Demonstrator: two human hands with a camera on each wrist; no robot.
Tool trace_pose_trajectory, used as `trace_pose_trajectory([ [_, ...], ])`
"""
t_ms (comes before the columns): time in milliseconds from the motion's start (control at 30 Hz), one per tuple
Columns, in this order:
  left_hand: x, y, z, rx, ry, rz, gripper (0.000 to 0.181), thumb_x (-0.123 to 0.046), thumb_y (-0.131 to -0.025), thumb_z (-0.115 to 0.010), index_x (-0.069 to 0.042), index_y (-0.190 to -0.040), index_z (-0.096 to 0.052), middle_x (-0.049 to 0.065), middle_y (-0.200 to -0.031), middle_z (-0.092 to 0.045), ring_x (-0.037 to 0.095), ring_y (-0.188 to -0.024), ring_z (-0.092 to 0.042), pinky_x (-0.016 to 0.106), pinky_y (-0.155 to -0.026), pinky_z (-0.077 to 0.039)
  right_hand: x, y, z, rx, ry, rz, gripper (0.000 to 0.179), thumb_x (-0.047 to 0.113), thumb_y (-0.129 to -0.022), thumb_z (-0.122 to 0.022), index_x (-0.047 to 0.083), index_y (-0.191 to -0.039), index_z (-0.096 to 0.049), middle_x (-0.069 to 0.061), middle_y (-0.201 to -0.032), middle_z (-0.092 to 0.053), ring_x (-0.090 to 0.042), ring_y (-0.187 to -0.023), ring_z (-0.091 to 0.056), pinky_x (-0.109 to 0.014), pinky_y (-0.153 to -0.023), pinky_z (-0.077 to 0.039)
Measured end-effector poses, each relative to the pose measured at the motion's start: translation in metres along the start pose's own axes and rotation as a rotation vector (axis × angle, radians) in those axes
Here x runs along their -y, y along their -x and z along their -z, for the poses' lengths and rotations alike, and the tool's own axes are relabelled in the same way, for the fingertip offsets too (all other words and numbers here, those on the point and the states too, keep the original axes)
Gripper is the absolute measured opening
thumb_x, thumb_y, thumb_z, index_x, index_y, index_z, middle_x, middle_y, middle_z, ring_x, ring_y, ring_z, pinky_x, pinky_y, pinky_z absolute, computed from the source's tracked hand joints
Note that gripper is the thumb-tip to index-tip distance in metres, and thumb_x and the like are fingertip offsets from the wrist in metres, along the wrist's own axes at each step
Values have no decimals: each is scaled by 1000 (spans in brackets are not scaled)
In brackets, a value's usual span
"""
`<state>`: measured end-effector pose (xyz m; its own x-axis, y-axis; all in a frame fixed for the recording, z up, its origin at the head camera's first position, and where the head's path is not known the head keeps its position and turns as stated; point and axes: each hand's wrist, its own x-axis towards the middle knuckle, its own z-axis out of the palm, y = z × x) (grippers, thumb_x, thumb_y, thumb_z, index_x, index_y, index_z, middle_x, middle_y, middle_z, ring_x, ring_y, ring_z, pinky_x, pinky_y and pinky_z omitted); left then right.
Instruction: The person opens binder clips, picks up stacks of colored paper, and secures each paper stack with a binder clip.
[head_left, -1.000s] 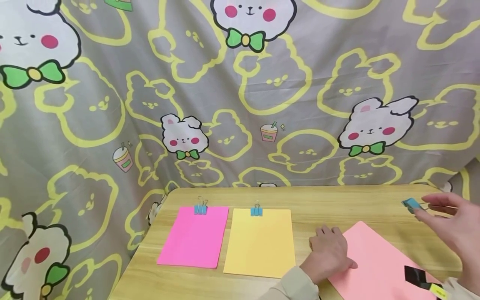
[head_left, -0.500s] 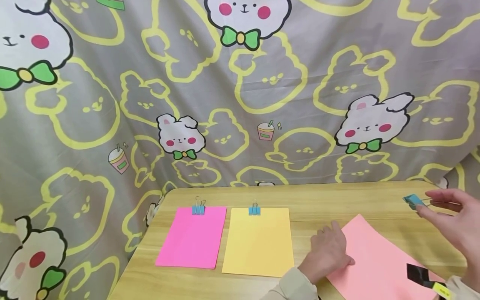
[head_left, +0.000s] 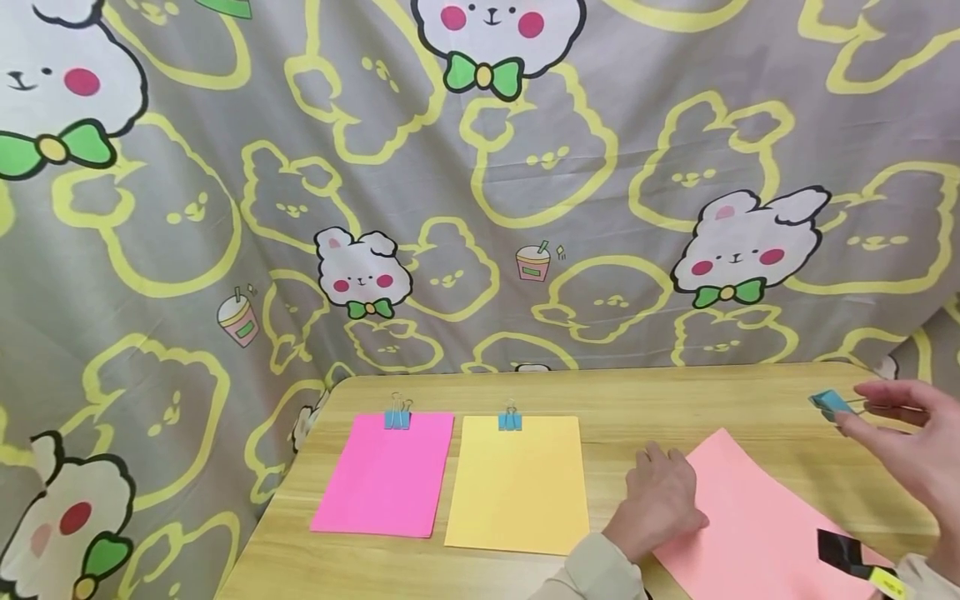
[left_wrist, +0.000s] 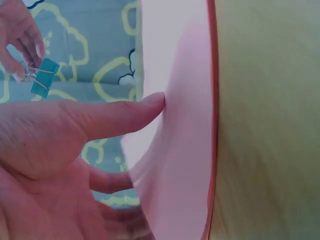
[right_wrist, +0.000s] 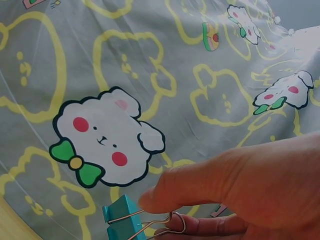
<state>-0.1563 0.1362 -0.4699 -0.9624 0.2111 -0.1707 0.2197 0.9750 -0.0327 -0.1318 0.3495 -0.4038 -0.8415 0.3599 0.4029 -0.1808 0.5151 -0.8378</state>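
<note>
My left hand (head_left: 660, 500) holds a stack of salmon-pink paper (head_left: 750, 517) by its left edge, seen in the head view. In the left wrist view the thumb lies on the pink face, while the other fingers go behind the edge. My right hand (head_left: 911, 450) pinches a blue binder clip (head_left: 828, 403) by its wire handles, above the table and apart from the paper. The right wrist view shows the clip (right_wrist: 125, 220) at the thumb tip, partly cut off by the frame.
A magenta paper stack (head_left: 386, 479) and a yellow one (head_left: 517, 492) lie at left on the wooden table (head_left: 637, 396), each with a blue binder clip (head_left: 510, 421) on its top edge. A patterned curtain (head_left: 450, 183) hangs behind. Something black with a yellow tag (head_left: 887, 582) is by the right wrist.
The head view has shifted slightly. My right hand and its binder clip have moved a little to the right; the pink stack's far corner sits slightly higher in view. Both grips look the same.
</note>
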Motion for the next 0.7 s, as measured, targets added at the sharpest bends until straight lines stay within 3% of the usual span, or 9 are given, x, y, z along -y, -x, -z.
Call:
trace_pose_trajectory([
  [67, -2, 0, 0, -2, -8, 9, 62, -62, -72, -86, -23, -111, -57, -1, -116, -54, 12, -102, -54, 29, -70, -50, 0, 0, 0, -9, 1, 2, 65, -13, -83, -68, 50, -91, -54, 37, -89, -47, 19, -79, -44, -1, -61, -39],
  [200, -7, 3, 0, -22, -26, 14, 61, -53, -75, -86, -30, -118, -49, 0, -114, -57, 15, -107, -56, 31, -70, -52, 2, 1, 1, -15, 13, 6, 66, -13, -82, -68, 50, -93, -53, 38, -89, -46, 19, -80, -43, -1, -62, -38],
  [300, -9, 5, -1, -38, -18, 11, 57, -45, -76, -88, -30, -109, -44, -1, -93, -52, 15, -88, -52, 33, -65, -46, 3, 1, 0, -9, 20, 3, 64, -12, -83, -68, 49, -94, -53, 38, -89, -46, 19, -80, -43, -1, -62, -38],
  [433, -8, 7, -3, -58, 26, -3, 57, -39, -74, -90, -30, -107, -44, -3, -85, -48, 16, -77, -46, 36, -69, -44, 4, 1, 0, -9, 35, -2, 62, -13, -82, -68, 46, -94, -54, 39, -88, -45, 19, -79, -42, -1, -61, -38],
  [700, -1, 1, -6, -17, 227, -30, 60, -26, -74, -90, -26, -119, -50, -2, -114, -47, 14, -59, -48, 27, -57, -44, 1, 1, -2, -5, 39, 1, 60, -12, -84, -67, 45, -97, -54, 39, -89, -44, 19, -80, -42, -1, -62, -38],
])
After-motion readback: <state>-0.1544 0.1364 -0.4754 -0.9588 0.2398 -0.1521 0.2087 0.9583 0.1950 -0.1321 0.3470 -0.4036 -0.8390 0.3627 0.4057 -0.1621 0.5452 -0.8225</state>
